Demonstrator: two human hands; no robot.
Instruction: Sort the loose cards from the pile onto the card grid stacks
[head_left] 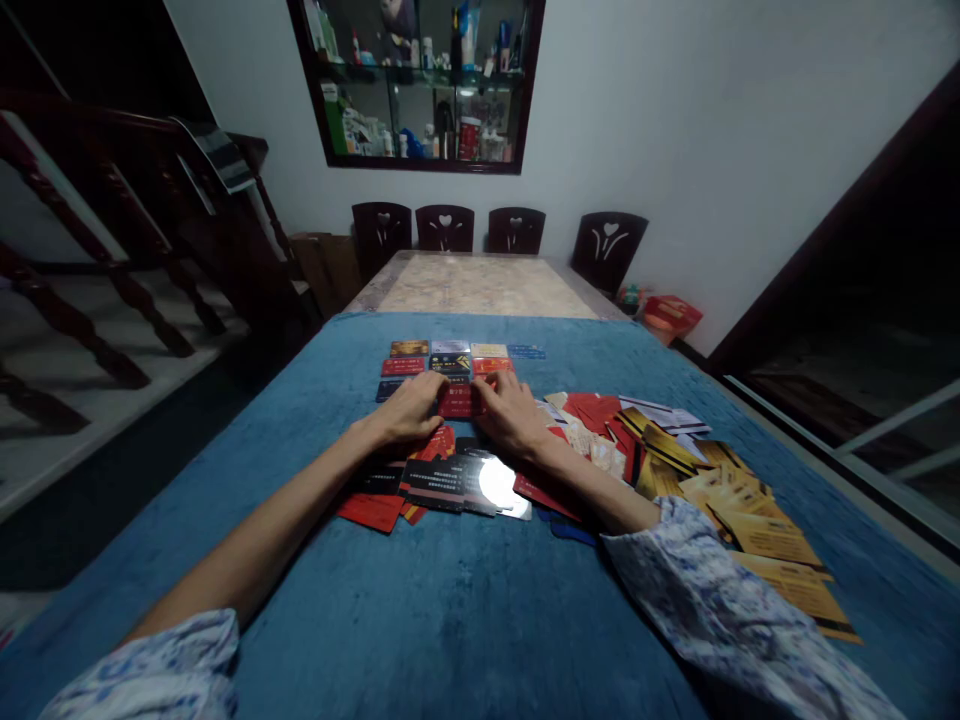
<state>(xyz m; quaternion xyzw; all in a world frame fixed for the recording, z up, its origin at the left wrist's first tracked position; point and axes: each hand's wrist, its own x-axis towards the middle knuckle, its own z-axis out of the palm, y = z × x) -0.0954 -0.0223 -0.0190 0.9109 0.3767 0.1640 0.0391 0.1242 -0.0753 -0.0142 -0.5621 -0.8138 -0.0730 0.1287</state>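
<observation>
A red card (459, 402) lies between my two hands, level with the front row of laid-out cards. My left hand (409, 408) pinches its left edge with curled fingers and thumb. At the opposite edge, the fingers of my right hand (510, 408) are closed on the same card. Just beyond are rows of cards, among them a black and gold card (450, 364), a red card (403, 367) and an orange-red card (493, 367). A dark blue card (390, 388) is partly behind my left hand. Loose black cards (433, 484) overlap nearer to me, below the hands.
A spread pile of gold cards (772, 530) lies to the right, with red cards (596, 412) beside it, partly under my right forearm. A blue cloth (465, 630) covers the near table. Chairs (517, 230) stand at the far end, below a glass cabinet (424, 165).
</observation>
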